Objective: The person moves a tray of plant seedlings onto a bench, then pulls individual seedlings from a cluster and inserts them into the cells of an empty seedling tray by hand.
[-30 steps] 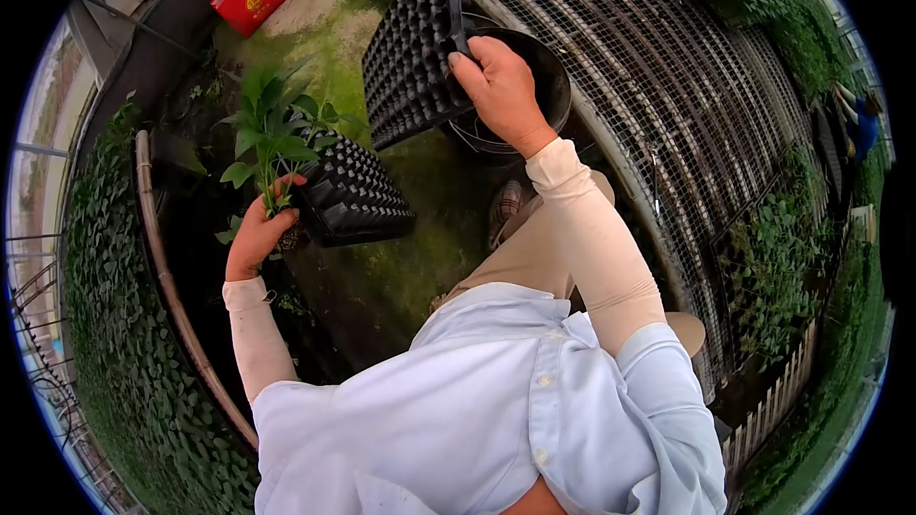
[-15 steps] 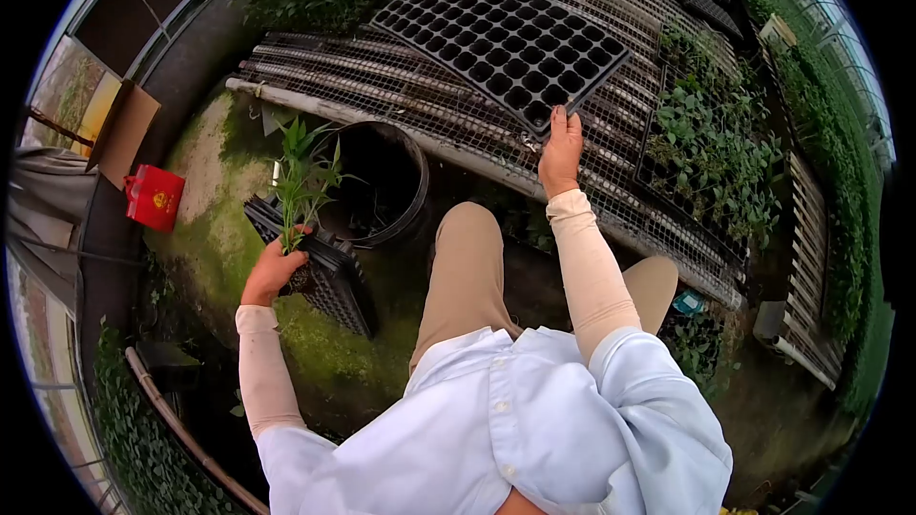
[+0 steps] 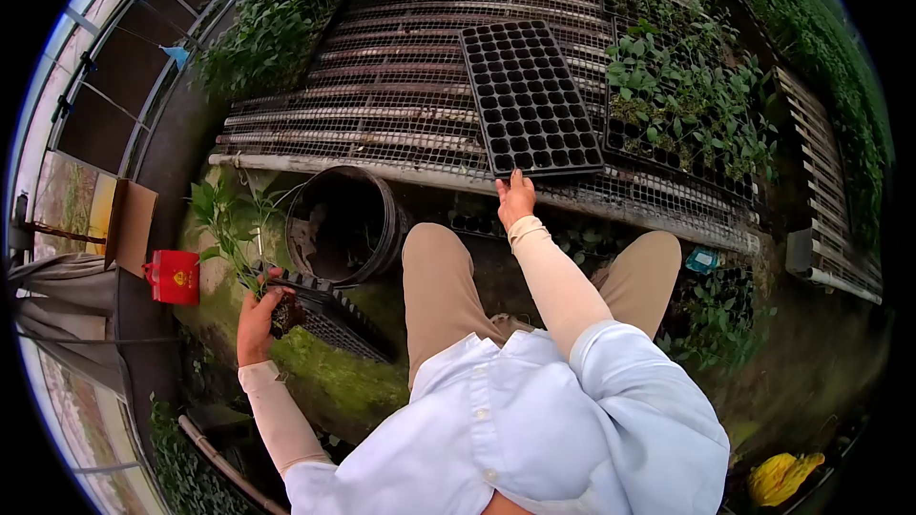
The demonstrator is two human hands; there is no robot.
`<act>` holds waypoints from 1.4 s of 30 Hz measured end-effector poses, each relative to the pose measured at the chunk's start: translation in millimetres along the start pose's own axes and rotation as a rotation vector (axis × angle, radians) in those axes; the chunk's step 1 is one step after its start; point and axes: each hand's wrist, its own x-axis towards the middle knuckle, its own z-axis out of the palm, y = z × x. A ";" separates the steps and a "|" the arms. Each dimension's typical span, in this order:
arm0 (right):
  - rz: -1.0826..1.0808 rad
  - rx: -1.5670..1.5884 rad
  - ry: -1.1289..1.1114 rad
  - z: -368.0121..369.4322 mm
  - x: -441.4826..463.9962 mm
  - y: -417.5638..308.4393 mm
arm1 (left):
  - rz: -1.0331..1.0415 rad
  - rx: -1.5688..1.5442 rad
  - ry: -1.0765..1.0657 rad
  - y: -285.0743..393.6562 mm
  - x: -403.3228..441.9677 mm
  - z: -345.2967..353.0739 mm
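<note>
Cell tray [image 3: 530, 95] lowered over bench [image 3: 401, 100], beyond right hand [image 3: 516, 201] pinching edge; left hand [image 3: 257, 325] clamps seedlings [image 3: 225, 227].

Cell tray [image 3: 523, 86]: first upright with underside showing, then cells up, long axis toward 10 o'clock; now over the slatted surface [image 3: 401, 86], long axis swung round to between 11 and 12. Right hand [image 3: 517, 200] has gone from the tray's near corner to its near edge, about 7 o'clock. Bucket [image 3: 387, 229], partly behind the tray at first, now clear of it. Yellow bag [image 3: 784, 479] now in view at 4 o'clock. Co-worker gone from view.
</note>
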 end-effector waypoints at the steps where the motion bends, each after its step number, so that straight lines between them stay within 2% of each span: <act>1: -0.045 0.009 0.020 0.6 -4.8 4.1 | -0.001 -0.072 -0.047 11.7 0.3 15.0; 7: -0.046 0.226 0.129 0.5 -41.7 9.7 | 0.114 -0.299 -0.237 37.0 35.8 121.2; 10: -0.037 0.278 0.144 -12.2 -45.2 8.0 | 0.030 -0.450 -0.357 35.4 65.2 176.2; 12: 0.166 0.129 -0.138 -27.0 -40.4 -2.6 | 0.003 -0.473 -0.490 30.1 86.5 207.2; 13: 0.382 -0.050 -0.134 -27.5 -39.3 -15.9 | 0.001 -0.469 -0.525 30.9 94.2 224.9; 15: 0.516 -0.340 -0.371 -25.8 -58.2 -57.9 | -0.013 -0.483 -0.547 29.8 102.0 253.3; 19: -0.150 -0.633 -0.456 9.6 -85.3 -126.6 | -0.033 -0.398 -0.628 10.9 144.7 290.0; 21: -0.254 -0.751 -0.575 38.0 -80.6 -155.5 | -0.028 -0.384 -0.633 9.8 163.4 313.7; 24: -0.614 -1.112 -0.720 72.8 -62.4 -176.7 | -0.009 -0.365 -0.672 14.0 181.4 336.8; 25: -0.673 -1.161 -0.765 80.8 -52.5 -178.0 | -0.007 -0.385 -0.695 15.3 189.8 343.2; 27: -0.499 -1.173 -0.823 96.9 -42.8 -180.8 | -0.011 -0.429 -0.717 4.6 218.8 350.7; 29: -0.560 -1.284 -0.891 107.9 -25.1 -176.2 | -0.053 -0.487 -0.785 -0.4 239.2 355.3; 30: -0.612 -1.350 -0.903 116.1 -18.6 -173.8 | -0.052 -0.427 -0.687 1.0 245.1 361.2; 31: -0.689 -1.449 -0.883 123.7 -12.9 -172.6 | -0.025 -0.459 -0.748 -6.3 259.5 363.2; 33: -0.801 -1.677 -0.829 138.9 -3.8 -165.5 | -0.048 -0.409 -0.685 14.7 255.3 366.1; 36: -0.828 -1.745 -0.857 149.7 9.4 -146.6 | -0.010 -0.436 -0.683 -0.5 280.8 365.7; 39: -0.916 -1.867 -0.826 161.9 20.2 -134.8 | -0.034 -0.406 -0.734 -7.1 293.2 365.5; 41: -0.925 -1.880 -0.805 163.4 26.8 -133.0 | -0.095 -0.352 -0.660 -9.6 303.7 370.0; 42: -0.902 -1.868 -0.826 165.0 29.5 -137.1 | -0.115 -0.406 -0.694 -6.2 305.5 369.8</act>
